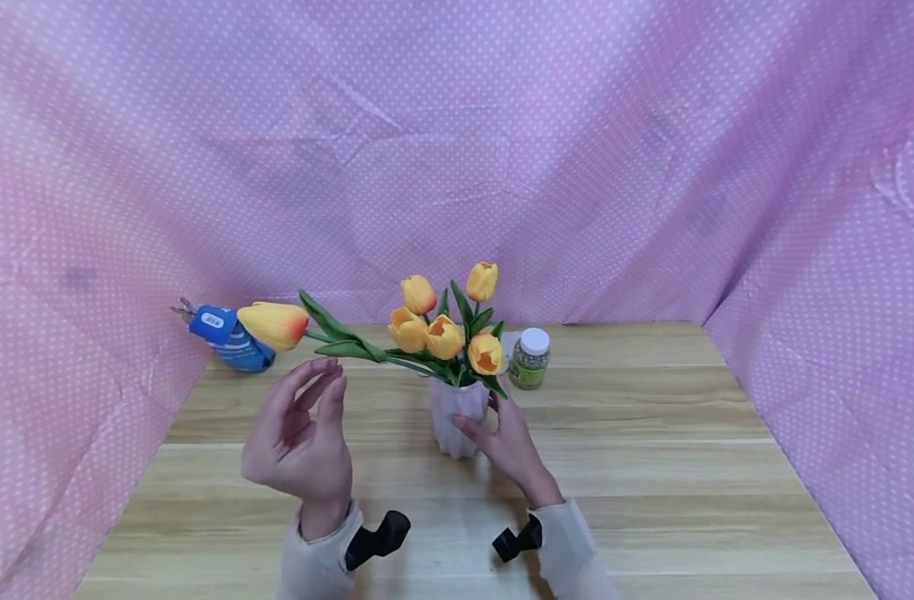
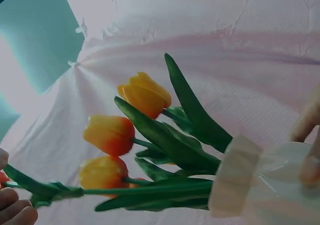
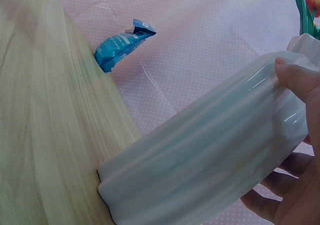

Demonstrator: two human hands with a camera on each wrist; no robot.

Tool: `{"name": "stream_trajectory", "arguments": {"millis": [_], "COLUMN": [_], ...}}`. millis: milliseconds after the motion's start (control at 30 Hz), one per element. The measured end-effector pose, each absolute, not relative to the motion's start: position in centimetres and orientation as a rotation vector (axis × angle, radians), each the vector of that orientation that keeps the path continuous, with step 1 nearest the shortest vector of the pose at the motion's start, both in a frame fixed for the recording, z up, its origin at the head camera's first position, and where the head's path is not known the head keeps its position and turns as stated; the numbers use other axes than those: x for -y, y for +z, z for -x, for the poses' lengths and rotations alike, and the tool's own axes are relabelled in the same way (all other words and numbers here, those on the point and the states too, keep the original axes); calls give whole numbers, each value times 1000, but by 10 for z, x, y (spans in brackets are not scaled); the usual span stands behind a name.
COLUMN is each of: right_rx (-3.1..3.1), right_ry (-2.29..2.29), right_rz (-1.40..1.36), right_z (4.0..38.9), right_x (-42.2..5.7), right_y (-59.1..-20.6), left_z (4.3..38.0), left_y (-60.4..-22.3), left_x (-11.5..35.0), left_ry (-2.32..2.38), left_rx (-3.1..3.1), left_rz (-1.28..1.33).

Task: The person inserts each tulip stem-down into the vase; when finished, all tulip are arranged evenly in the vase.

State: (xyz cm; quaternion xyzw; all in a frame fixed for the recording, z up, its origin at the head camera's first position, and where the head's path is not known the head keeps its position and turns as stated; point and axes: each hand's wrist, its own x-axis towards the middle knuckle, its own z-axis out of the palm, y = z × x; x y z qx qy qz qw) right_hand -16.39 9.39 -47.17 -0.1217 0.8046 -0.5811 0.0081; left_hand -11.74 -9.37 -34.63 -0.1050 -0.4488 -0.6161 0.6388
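A white fluted vase (image 1: 457,421) stands near the middle of the wooden table, holding several yellow-orange tulips (image 1: 444,337) with green leaves. My right hand (image 1: 511,437) grips its right side, with the thumb (image 3: 295,77) across the front and the fingers curled behind. One longer tulip (image 1: 274,325) reaches out to the left, its stem (image 2: 150,190) running into the vase mouth. My left hand (image 1: 302,437) is just below its bloom. Thumb and bent fingertips pinch at the leaf and stem, though their exact contact is partly hidden.
A jar with a white lid (image 1: 530,358) stands right of the vase. At the back left is a blue bag (image 1: 239,342). Pink dotted cloth (image 1: 457,167) surrounds the wooden tabletop (image 1: 651,467) at the back and sides.
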Motion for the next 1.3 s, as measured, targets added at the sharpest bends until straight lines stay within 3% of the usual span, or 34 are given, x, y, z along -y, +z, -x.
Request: {"name": "stream_trajectory", "arguments": {"millis": [700, 1300], "right_rx": [-2526, -2537], "right_ry": [-1809, -1824], "right_rz": [375, 408], "right_z": [164, 165], "right_x": [-94, -95], "right_y": [-473, -474], "left_z": [121, 123], "left_y": [-318, -344], "left_x": [78, 84], "left_ry": [-1062, -1419], "left_rx": [1140, 1019], "left_rz": [-7, 159]}}
